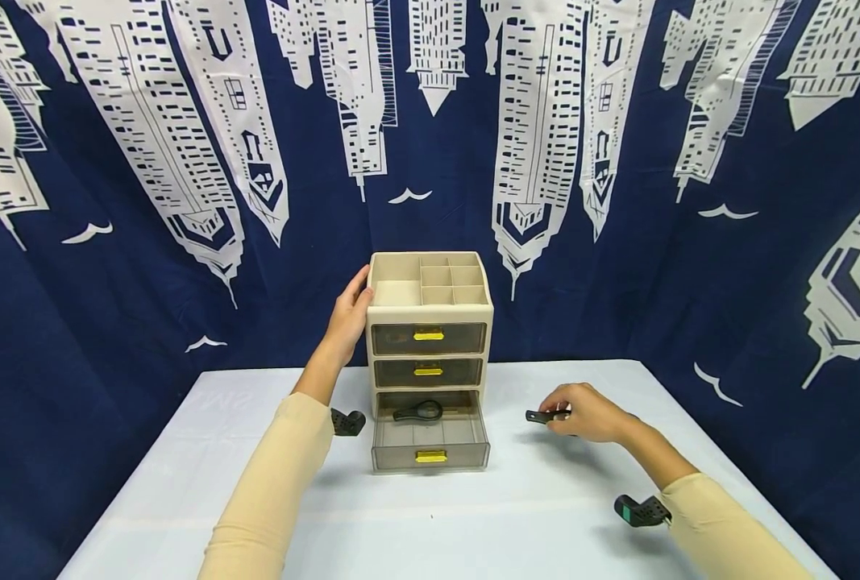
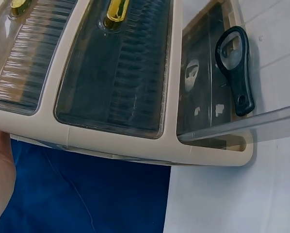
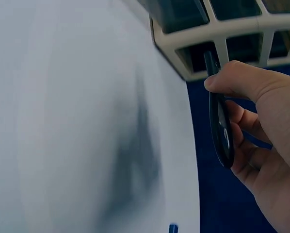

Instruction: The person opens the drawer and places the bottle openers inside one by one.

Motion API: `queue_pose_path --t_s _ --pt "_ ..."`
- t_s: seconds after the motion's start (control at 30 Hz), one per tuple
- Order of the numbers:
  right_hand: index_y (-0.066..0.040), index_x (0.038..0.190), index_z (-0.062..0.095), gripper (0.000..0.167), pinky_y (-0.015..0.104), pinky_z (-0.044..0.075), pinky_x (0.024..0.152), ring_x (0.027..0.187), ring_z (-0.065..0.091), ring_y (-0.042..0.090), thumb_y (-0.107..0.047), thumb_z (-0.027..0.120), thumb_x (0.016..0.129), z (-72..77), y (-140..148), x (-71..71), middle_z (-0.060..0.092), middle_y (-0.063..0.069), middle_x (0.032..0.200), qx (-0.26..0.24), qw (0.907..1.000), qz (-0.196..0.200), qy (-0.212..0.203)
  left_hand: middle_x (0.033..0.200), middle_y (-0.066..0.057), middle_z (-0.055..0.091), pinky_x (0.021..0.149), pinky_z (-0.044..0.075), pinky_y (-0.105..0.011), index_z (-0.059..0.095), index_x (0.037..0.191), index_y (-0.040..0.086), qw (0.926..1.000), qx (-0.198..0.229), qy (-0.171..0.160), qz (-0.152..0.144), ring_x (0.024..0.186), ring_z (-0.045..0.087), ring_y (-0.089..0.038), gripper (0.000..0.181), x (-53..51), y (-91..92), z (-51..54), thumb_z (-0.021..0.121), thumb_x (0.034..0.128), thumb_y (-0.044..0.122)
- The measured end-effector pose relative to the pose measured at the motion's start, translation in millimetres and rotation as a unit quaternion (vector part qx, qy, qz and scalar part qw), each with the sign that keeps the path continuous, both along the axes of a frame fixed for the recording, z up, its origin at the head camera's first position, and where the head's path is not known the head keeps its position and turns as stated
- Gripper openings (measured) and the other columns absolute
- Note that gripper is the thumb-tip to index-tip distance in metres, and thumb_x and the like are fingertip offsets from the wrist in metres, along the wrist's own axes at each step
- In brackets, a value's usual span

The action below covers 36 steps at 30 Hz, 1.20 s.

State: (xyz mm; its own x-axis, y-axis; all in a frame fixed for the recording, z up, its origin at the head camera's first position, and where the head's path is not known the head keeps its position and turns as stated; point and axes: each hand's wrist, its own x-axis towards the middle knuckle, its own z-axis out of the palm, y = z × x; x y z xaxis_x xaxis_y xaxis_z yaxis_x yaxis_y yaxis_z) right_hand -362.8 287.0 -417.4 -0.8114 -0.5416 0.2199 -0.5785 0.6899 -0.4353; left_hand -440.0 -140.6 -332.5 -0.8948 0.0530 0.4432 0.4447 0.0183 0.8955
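A cream desktop drawer organizer (image 1: 430, 314) stands near the table's back edge, its bottom drawer (image 1: 430, 459) pulled out. In that drawer lies a black magnifying glass (image 1: 421, 412); the left wrist view shows its round lens and handle. My left hand (image 1: 350, 322) rests against the organizer's upper left side with fingers extended; only part of it shows in the left wrist view. Right of the organizer, my right hand (image 1: 585, 412) pinches a second black magnifying glass (image 3: 214, 104) between thumb and fingers, above the table. Its handle tip points toward the organizer.
Two more drawers with yellow handles, the top drawer (image 1: 430, 338) and the middle drawer (image 1: 428, 371), are closed. Open compartments form the organizer's top. The white table (image 1: 255, 483) meets a navy curtain (image 1: 313, 266) printed with white buildings behind.
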Motion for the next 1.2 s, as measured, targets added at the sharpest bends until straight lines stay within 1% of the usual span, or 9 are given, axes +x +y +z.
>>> queue_pose_path --t_s 0.07,0.2,0.4,0.53,0.7,0.87,0.93,1.03,1.2 --pt "-0.007 0.101 0.080 0.019 0.038 0.053 0.076 0.088 0.064 0.021 -0.006 0.081 0.082 4.5 -10.3 -1.9 0.072 -0.005 0.098 -0.002 0.9998 0.014 0.012 0.165 -0.010 0.033 0.117 0.031 -0.043 0.031 0.164 0.017 1.0000 0.000 0.002 -0.001 0.145 0.039 -0.025 0.053 -1.1 -0.3 0.2 0.042 0.1125 0.018" --pt "-0.007 0.101 0.081 0.019 0.035 0.053 0.077 0.088 0.066 0.025 -0.005 0.080 0.082 11.3 -31.2 -3.1 0.072 -0.005 0.098 -0.010 0.9990 0.037 0.021 0.164 -0.011 0.036 0.115 0.034 -0.044 0.031 0.165 0.019 1.0000 -0.004 -0.002 0.002 0.142 0.042 -0.026 0.053 -1.6 -1.2 -0.6 0.042 0.1126 0.019" --pt "-0.007 0.101 0.081 0.018 0.036 0.054 0.078 0.087 0.064 0.016 -0.007 0.080 0.084 18.9 -70.6 -2.7 0.073 -0.006 0.098 -0.026 0.9970 0.066 0.029 0.164 -0.010 0.034 0.116 0.032 -0.044 0.030 0.165 0.019 1.0000 -0.007 0.000 0.002 0.144 0.040 -0.026 0.054 -0.9 -2.4 -0.3 0.042 0.1125 0.019" --pt "-0.005 0.104 0.080 0.021 0.037 0.056 0.081 0.090 0.066 0.017 -0.006 0.080 0.083 21.5 -103.1 -2.7 0.074 -0.001 0.102 -0.025 0.9960 0.081 0.029 0.165 -0.011 0.033 0.116 0.032 -0.045 0.030 0.165 0.017 1.0000 -0.003 0.002 0.001 0.145 0.039 -0.027 0.053 -0.5 -3.1 -0.4 0.041 0.1128 0.017" --pt "-0.003 0.106 0.081 0.023 0.033 0.056 0.083 0.098 0.069 0.020 -0.006 0.080 0.083 20.3 -139.8 -3.4 0.074 0.004 0.106 -0.016 0.9949 0.091 0.039 0.164 -0.011 0.034 0.116 0.033 -0.045 0.031 0.165 0.017 1.0000 -0.001 0.001 -0.003 0.144 0.040 -0.027 0.053 -0.8 -0.8 0.0 0.042 0.1128 0.017" --pt "-0.002 0.106 0.080 0.023 0.031 0.056 0.083 0.099 0.070 0.020 -0.007 0.081 0.084 16.6 -168.9 -5.6 0.075 0.006 0.107 -0.031 0.9941 0.096 0.040 0.165 -0.010 0.034 0.116 0.032 -0.045 0.030 0.165 0.018 1.0000 -0.005 0.001 -0.001 0.145 0.039 -0.026 0.054 -1.7 -0.2 -0.7 0.042 0.1129 0.019" --pt "-0.003 0.107 0.081 0.023 0.030 0.056 0.083 0.099 0.070 0.019 -0.007 0.081 0.084 14.8 -177.1 -5.9 0.076 0.004 0.107 -0.030 0.9947 0.089 0.043 0.165 -0.010 0.033 0.116 0.032 -0.046 0.029 0.165 0.018 1.0000 -0.007 0.000 -0.003 0.144 0.039 -0.026 0.054 -2.1 0.2 -1.3 0.042 0.1127 0.020" --pt "-0.006 0.105 0.081 0.022 0.030 0.055 0.080 0.094 0.069 0.016 -0.009 0.082 0.084 11.9 -186.7 -7.5 0.076 0.001 0.102 -0.024 0.9952 0.080 0.051 0.164 -0.012 0.035 0.115 0.033 -0.046 0.029 0.165 0.018 1.0000 -0.002 -0.001 -0.005 0.143 0.041 -0.027 0.054 -1.9 0.4 -1.7 0.042 0.1126 0.020" --pt "-0.006 0.102 0.081 0.019 0.030 0.053 0.075 0.087 0.066 0.016 -0.009 0.083 0.083 7.1 -198.9 -10.7 0.073 0.000 0.093 -0.032 0.9950 0.077 0.056 0.164 -0.012 0.035 0.115 0.034 -0.045 0.031 0.165 0.017 1.0000 0.004 0.003 -0.006 0.142 0.041 -0.026 0.053 -2.6 -1.6 -2.5 0.042 0.1125 0.019"
